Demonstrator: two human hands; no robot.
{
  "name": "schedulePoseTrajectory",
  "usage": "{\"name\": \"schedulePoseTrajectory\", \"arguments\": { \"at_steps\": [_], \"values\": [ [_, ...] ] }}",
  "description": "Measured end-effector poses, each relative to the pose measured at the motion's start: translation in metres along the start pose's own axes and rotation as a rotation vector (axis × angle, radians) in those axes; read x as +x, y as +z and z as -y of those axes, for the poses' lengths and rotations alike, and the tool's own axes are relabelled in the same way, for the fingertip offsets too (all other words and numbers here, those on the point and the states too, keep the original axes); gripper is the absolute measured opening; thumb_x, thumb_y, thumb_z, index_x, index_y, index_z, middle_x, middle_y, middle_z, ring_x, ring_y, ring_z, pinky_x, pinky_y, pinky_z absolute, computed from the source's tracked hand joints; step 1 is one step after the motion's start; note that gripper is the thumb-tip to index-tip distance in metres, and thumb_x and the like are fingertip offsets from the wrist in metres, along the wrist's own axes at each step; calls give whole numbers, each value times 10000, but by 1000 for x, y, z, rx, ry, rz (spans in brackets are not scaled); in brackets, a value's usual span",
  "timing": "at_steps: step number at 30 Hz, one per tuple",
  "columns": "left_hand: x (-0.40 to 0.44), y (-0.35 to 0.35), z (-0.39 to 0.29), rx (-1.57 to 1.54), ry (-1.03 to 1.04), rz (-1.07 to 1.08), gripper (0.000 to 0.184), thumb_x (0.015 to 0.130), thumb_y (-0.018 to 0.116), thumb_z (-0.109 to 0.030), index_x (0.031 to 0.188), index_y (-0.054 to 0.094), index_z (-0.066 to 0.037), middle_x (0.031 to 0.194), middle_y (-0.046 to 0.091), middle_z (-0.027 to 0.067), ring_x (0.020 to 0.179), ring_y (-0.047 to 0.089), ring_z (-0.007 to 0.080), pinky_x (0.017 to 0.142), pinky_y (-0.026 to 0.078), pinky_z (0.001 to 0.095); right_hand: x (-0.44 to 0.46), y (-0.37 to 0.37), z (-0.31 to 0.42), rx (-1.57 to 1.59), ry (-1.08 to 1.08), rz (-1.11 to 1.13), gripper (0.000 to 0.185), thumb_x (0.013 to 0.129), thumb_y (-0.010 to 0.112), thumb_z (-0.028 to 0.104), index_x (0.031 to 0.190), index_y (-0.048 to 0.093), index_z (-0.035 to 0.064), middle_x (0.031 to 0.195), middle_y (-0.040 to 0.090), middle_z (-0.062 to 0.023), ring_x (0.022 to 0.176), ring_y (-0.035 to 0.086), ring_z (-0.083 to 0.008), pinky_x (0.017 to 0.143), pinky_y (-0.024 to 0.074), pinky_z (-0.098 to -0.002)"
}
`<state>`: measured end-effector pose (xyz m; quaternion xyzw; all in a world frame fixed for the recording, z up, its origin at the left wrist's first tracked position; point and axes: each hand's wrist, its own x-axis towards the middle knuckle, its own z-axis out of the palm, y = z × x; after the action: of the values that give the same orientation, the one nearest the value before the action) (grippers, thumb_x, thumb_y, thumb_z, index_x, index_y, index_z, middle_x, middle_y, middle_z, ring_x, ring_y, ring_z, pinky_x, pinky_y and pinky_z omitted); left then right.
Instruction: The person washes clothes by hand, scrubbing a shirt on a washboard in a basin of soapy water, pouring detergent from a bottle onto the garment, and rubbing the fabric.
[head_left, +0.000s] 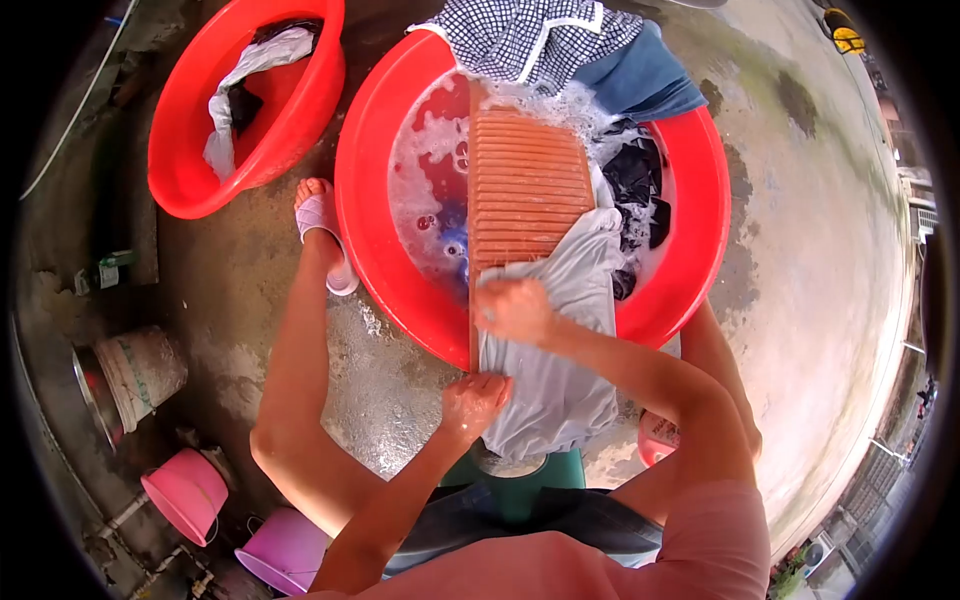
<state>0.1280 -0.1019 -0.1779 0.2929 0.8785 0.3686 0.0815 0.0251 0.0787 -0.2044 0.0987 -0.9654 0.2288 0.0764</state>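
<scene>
A wet light-grey garment [560, 390] is draped over the lower end of an orange ribbed washboard [530, 180], which slants out of a red basin [690, 280] of sudsy water. My left hand [477, 402] is closed on the garment's left edge, below the basin's rim. Above it, my right hand [515, 310] is curled into a fist on the cloth over the board, slightly smeared by motion. Dark wet clothes [635, 185] lie in the basin to the right of the board. Over the far rim hang a checked garment [530, 40] and a blue cloth [645, 75].
A second red basin [185, 150] with white and dark cloth stands at the upper left. Pink [188, 495] and purple [285, 550] buckets and a whitish bucket [145, 375] are at the left. A green stool [565, 470] is below me. The concrete floor [380, 390] is wet.
</scene>
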Motion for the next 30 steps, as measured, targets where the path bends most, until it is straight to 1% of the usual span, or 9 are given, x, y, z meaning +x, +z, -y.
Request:
{"name": "schedulePoseTrajectory", "arguments": {
  "at_steps": [3, 5, 8, 14, 18, 24, 25, 26, 30],
  "values": [
    [2, 9, 2, 68, 20, -5, 294, 716, 655, -186, 568, 408, -122, 526, 478, 27, 478, 546, 196, 410, 441, 315, 6, 1, -18, 12, -427, -113, 203, 718, 564, 226, 553, 511, 120, 586, 545, -50, 432, 536, -173, 390, 425, -321],
    [-4, 1, -4, 118, 29, 12, 290, 719, 651, -185, 576, 408, -121, 529, 481, 29, 472, 544, 198, 408, 440, 317, 55, -3, -77, -344, 88, 237, 174, 711, 551, 216, 569, 531, 117, 598, 563, -68, 446, 543, -176, 401, 438, -319],
    [19, -16, -14, 164, 81, 3, 278, 729, 645, -188, 592, 413, -120, 536, 495, 32, 465, 542, 205, 404, 438, 321, 57, 21, -78, -288, 65, -84, 180, 723, 547, 223, 570, 542, 127, 583, 560, -68, 444, 541, -183, 386, 433, -327],
    [14, -6, -11, 173, 59, 49, 283, 742, 639, -210, 576, 426, -125, 528, 508, 25, 474, 554, 190, 401, 437, 321, -16, -28, -44, -82, -513, -60, 165, 641, 566, 178, 507, 474, 153, 495, 455, -8, 405, 472, -139, 329, 374, -303],
    [14, -10, -13, 212, 46, 89, 272, 735, 640, -219, 578, 436, -133, 510, 502, 17, 471, 557, 183, 397, 443, 310, 39, 11, -86, -361, 95, -45, 161, 624, 567, 182, 478, 501, 159, 461, 463, -13, 407, 491, -160, 344, 393, -290],
    [20, -9, -21, 351, 122, 79, 282, 725, 647, -212, 565, 428, -135, 511, 506, 18, 457, 557, 178, 402, 447, 299, 35, 15, -25, -55, -499, -138, 233, 657, 552, 269, 479, 479, 138, 518, 520, -22, 502, 556, -177, 415, 429, -348],
    [22, -11, -25, 344, 107, 117, 283, 742, 633, -248, 562, 462, -112, 514, 524, 52, 459, 556, 229, 422, 450, 346, 63, 3, -48, -254, -34, 331, 251, 755, 535, 284, 565, 568, 124, 623, 605, -53, 627, 615, -205, 468, 468, -364],
    [39, -12, -18, 316, 54, 134, 310, 748, 631, -256, 552, 458, -88, 508, 512, 80, 460, 542, 261, 429, 437, 369, 111, -8, -84, -34, 573, 263, 331, 834, 497, 361, 706, 650, 98, 768, 649, -119, 775, 630, -271, 606, 499, -407],
    [85, -29, -6, 196, -232, 184, 431, 776, 612, -341, 531, 473, -16, 522, 499, 177, 498, 514, 367, 479, 406, 449, 118, -60, -69, 797, 331, 169, 571, 764, 550, 506, 1103, 538, 47, 1131, 528, -211, 1062, 512, -307, 891, 399, -367]
  ]
}}
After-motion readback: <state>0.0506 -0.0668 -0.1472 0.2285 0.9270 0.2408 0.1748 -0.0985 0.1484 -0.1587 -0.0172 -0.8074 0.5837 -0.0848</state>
